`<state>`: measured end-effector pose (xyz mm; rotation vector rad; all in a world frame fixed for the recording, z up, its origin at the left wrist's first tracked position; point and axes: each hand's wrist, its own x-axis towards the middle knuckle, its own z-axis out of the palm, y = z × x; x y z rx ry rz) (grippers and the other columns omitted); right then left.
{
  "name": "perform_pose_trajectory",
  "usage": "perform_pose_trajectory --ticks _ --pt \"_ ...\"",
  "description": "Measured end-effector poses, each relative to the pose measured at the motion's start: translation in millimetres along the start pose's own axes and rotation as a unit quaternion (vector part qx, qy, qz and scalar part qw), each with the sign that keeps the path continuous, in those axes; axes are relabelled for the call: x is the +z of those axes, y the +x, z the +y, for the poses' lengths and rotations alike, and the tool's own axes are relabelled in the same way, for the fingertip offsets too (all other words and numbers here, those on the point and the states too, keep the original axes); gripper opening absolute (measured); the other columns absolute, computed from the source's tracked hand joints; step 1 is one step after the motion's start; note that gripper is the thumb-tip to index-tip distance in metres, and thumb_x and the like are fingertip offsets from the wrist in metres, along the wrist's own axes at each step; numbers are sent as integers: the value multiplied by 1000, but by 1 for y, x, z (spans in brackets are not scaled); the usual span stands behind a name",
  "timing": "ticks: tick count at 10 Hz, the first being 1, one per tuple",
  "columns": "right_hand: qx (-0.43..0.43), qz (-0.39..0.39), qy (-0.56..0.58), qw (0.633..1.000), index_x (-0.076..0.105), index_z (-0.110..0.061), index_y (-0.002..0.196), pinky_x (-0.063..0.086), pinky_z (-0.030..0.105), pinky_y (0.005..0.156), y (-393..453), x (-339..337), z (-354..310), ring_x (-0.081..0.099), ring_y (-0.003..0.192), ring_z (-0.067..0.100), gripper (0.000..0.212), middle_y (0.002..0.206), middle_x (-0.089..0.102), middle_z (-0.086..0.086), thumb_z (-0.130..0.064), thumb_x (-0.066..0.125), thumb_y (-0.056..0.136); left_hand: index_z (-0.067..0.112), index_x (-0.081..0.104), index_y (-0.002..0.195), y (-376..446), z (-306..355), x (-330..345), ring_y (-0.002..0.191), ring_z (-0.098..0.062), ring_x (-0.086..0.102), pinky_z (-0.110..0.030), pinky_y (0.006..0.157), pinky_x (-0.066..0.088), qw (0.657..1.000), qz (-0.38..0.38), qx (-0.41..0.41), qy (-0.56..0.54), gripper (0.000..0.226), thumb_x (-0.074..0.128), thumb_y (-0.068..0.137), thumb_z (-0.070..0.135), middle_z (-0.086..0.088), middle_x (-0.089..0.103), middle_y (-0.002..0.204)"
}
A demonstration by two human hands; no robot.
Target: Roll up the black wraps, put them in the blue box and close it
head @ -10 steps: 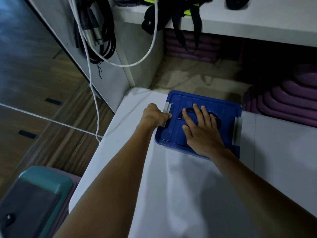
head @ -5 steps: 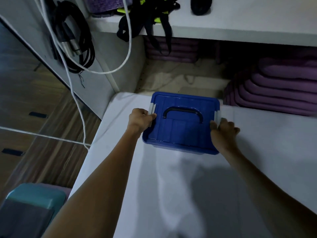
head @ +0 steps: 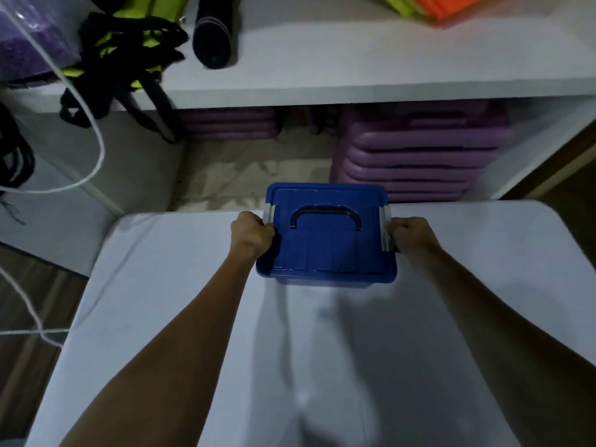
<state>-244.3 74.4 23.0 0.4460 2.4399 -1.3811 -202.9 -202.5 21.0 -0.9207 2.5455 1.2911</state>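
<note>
The blue box (head: 325,250) stands at the far edge of the white table (head: 161,285), lid on, with its dark handle (head: 325,214) lying flat. Grey clips sit on both short sides. My left hand (head: 253,233) grips the left side of the box at the left clip (head: 269,213). My right hand (head: 409,233) grips the right side at the right clip (head: 384,230). No black wraps are visible; the closed lid hides the inside of the box.
A white shelf (head: 354,72) spans the back with black and yellow-green straps (head: 129,56), a dark roll (head: 214,37) and orange items (head: 451,8). Purple mats (head: 419,162) are stacked below it. A white cord (head: 80,101) hangs at left.
My right hand left the lid top and went to the box's right clip. My left hand stayed at the left clip. The view swung to face the box squarely.
</note>
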Motion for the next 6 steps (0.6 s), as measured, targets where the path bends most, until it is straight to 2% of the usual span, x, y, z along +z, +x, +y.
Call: perform_pose_trajectory --ticks 1,2,3,4,5,6 --pt "56 2 67 996 71 2 94 59 51 87 31 -17 10 70 93 34 23 102 73 19 -17 60 87 1 56 70 12 21 20 63 -26 55 -26 52 43 1000 2 -2 7 14 58 83 7 -13 60 71" --pt "84 -1 102 991 69 -6 85 58 47 88 48 -24 8 68 83 27 13 90 71 9 -15 61 80 4 50 63 19 35 35 61 -25 54 -26 51 42 1000 10 -6 15 21 57 83 5 -11 56 66" --pt "88 -14 129 988 66 -10 88 57 48 89 61 -30 4 69 87 32 9 90 70 10 -17 66 82 3 51 64 23 43 43 60 -23 53 -25 49 40 1000 12 -3 24 23 56 86 5 -9 55 64" --pt "90 -41 165 981 66 -9 98 58 49 89 72 -36 4 69 97 35 17 105 72 15 -18 70 84 0 58 73 25 47 46 68 -26 58 -27 55 45 1000 6 -13 24 16 56 87 7 -13 61 73" --pt "86 -77 162 980 65 -12 98 59 41 74 83 -43 5 69 92 31 12 105 71 14 -19 67 89 -5 63 86 28 45 49 84 -32 64 -33 69 51 999 1 -34 27 19 55 88 12 -16 67 89" --pt "56 -71 69 994 60 -17 92 52 35 70 78 -47 -2 65 85 25 14 97 68 10 -30 57 96 3 57 123 16 52 52 124 -38 49 -46 99 48 995 47 -36 80 38 56 91 25 -17 57 125"
